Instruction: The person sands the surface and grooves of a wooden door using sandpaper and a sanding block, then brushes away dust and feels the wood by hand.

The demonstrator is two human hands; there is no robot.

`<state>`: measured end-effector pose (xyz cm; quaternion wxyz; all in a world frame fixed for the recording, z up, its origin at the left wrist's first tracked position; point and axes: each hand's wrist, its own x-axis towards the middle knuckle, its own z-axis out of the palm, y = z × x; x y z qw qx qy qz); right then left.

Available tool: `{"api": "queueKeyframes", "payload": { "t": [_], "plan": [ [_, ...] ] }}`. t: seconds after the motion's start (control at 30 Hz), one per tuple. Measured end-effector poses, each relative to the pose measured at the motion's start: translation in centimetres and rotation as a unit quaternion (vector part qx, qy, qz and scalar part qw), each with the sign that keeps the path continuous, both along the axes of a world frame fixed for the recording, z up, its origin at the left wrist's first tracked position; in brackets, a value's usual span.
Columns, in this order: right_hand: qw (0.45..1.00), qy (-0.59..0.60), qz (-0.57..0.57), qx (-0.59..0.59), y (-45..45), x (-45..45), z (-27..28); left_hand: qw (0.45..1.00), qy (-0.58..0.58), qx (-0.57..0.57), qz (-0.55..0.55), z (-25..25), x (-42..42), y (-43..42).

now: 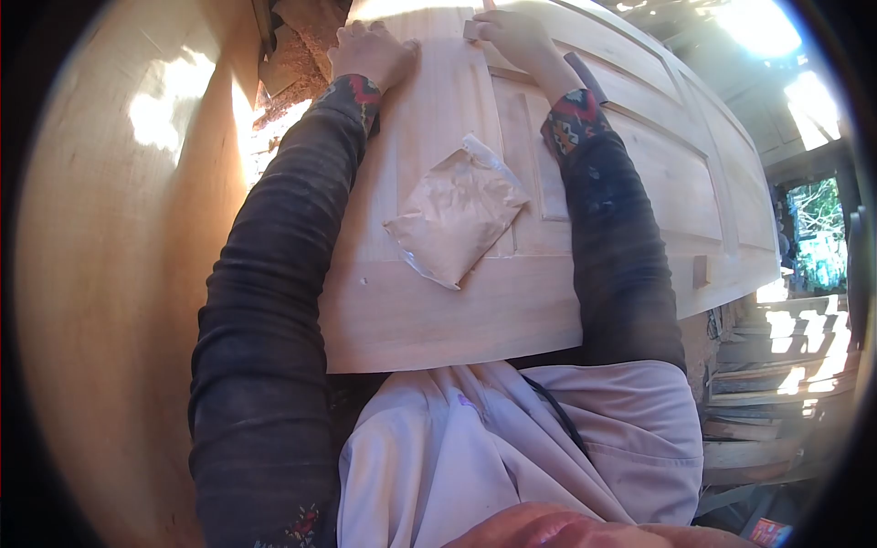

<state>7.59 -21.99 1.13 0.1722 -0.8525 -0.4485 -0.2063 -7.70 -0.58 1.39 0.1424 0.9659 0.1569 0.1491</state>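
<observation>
A pale wooden panelled door [438, 301] lies flat in front of me. Near its far left edge rests my left hand [375, 55], its fingers bent; whether it holds anything is hidden. My right hand [513, 38] is farther right on the door, its fingers closed on a small brownish block [472, 30]. A crumpled plastic bag with pale contents [461, 215] lies on the door between my forearms. Beside my right wrist is a dark grey strip [586, 78].
A large smooth wooden board [100, 301] stands along the left side. On the door's right part sits a small wooden block [702, 271]. Stacked wood pieces [767, 374] lie at the right, below a bright opening [818, 233].
</observation>
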Motion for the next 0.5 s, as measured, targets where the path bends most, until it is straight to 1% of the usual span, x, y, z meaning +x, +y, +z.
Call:
{"api": "queueKeyframes", "payload": {
  "t": [0.1, 0.2, 0.3, 0.37, 0.4, 0.47, 0.5],
  "plan": [
    [0.998, 0.027, 0.043, -0.041, 0.6, 0.0, -0.5, 1.000, 0.003, -0.007, -0.007, 0.3, -0.1, 0.0],
    [0.983, 0.073, 0.158, -0.056, -1.8, 0.1, 2.0, 1.000, 0.004, -0.006, -0.011, 0.3, -0.2, 0.1],
    [0.977, 0.147, 0.099, -0.116, -3.3, 0.5, 3.3, 1.000, 0.008, -0.010, -0.009, 0.4, -0.1, 0.0],
    [0.992, -0.016, 0.127, -0.006, -3.1, 1.4, 1.0, 1.000, 0.011, -0.015, -0.006, 0.3, -0.2, -0.1],
    [0.984, -0.100, 0.140, 0.049, -2.7, 1.4, 0.5, 1.000, 0.009, -0.015, -0.004, 0.2, -0.1, -0.1],
    [0.995, -0.003, 0.004, 0.103, -1.8, -0.3, -0.3, 1.000, 0.002, -0.011, -0.004, 0.1, 0.1, 0.0],
    [0.989, 0.047, -0.064, 0.128, -1.2, -1.5, -0.7, 1.000, 0.000, -0.007, -0.005, 0.1, 0.1, 0.1]
  ]
}}
